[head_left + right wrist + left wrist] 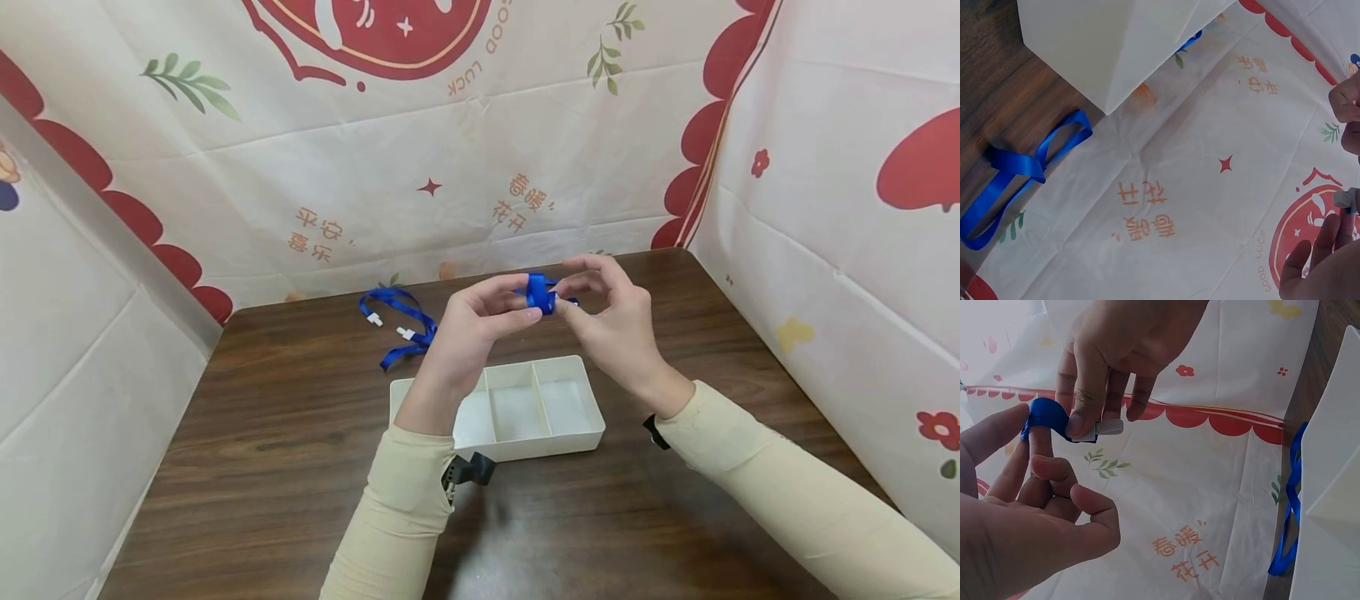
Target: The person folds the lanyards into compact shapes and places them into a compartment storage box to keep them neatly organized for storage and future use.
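Both hands hold a blue lanyard strap [537, 292] up above the far side of the table. My left hand [474, 329] pinches the strap, which bends in a loop over one of its fingers in the left wrist view. My right hand [621, 329] pinches the strap's end, where a white plastic buckle [1109, 427] shows by the thumb and fingers. At the right wrist view's edge, the same white buckle shows partly, between the two cropped hands.
A cream divided tray [525, 451] stands on the brown table [285, 450] below the hands. Behind its left end lies another blue lanyard [405, 307] with white buckles. More blue strap [1007, 172] lies on the table behind the hands. A printed cloth [420, 158] hangs along the back.
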`<action>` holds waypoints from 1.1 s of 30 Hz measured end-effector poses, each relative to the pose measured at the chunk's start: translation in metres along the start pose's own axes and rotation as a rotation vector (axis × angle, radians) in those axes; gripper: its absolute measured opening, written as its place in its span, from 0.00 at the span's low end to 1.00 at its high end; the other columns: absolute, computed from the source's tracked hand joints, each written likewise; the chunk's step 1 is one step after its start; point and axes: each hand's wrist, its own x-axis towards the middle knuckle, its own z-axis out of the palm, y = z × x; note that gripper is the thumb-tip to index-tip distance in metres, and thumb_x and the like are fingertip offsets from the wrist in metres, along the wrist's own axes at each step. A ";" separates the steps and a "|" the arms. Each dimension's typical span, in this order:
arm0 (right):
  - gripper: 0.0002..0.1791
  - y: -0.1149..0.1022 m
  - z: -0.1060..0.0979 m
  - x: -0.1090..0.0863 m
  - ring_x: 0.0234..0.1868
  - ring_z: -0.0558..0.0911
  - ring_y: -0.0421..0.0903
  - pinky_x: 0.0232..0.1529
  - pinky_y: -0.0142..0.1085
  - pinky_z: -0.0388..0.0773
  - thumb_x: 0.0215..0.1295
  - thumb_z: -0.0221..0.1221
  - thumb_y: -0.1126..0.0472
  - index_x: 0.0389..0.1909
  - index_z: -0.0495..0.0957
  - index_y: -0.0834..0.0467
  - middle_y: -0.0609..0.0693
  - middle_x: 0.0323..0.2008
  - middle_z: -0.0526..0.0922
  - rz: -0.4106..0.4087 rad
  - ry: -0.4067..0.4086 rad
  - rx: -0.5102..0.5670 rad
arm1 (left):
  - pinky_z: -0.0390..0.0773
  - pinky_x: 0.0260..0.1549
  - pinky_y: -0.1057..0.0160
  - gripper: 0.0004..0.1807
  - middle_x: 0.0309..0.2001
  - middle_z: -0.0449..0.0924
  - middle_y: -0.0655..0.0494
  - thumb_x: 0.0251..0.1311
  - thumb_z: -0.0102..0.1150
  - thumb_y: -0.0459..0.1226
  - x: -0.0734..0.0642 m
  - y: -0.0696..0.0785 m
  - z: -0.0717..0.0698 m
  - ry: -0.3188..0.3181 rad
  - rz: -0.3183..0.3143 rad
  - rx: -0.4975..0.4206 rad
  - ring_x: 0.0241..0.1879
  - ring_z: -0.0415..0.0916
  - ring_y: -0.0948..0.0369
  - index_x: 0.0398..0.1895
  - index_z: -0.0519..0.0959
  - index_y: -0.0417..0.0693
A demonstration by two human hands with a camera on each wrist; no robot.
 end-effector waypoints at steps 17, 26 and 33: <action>0.10 -0.018 0.004 -0.019 0.37 0.85 0.40 0.38 0.28 0.82 0.62 0.72 0.75 0.41 0.90 0.59 0.50 0.35 0.89 -0.079 -0.192 0.246 | 0.76 0.66 0.47 0.22 0.38 0.90 0.63 0.66 0.71 0.31 0.010 0.006 -0.006 0.164 0.093 0.009 0.51 0.83 0.61 0.63 0.85 0.46; 0.22 -0.022 0.000 -0.019 0.55 0.82 0.39 0.59 0.26 0.82 0.60 0.60 0.87 0.53 0.83 0.68 0.60 0.48 0.86 -0.240 -0.305 0.298 | 0.85 0.48 0.64 0.20 0.38 0.91 0.58 0.63 0.74 0.30 0.013 -0.006 -0.009 0.214 0.174 0.081 0.43 0.85 0.64 0.59 0.87 0.42; 0.15 -0.029 -0.002 -0.008 0.44 0.83 0.39 0.47 0.26 0.78 0.59 0.67 0.82 0.42 0.88 0.64 0.54 0.38 0.90 -0.279 -0.158 0.143 | 0.69 0.30 0.70 0.19 0.47 0.92 0.48 0.63 0.74 0.30 0.009 -0.015 -0.001 0.201 0.242 0.197 0.36 0.74 0.68 0.58 0.87 0.41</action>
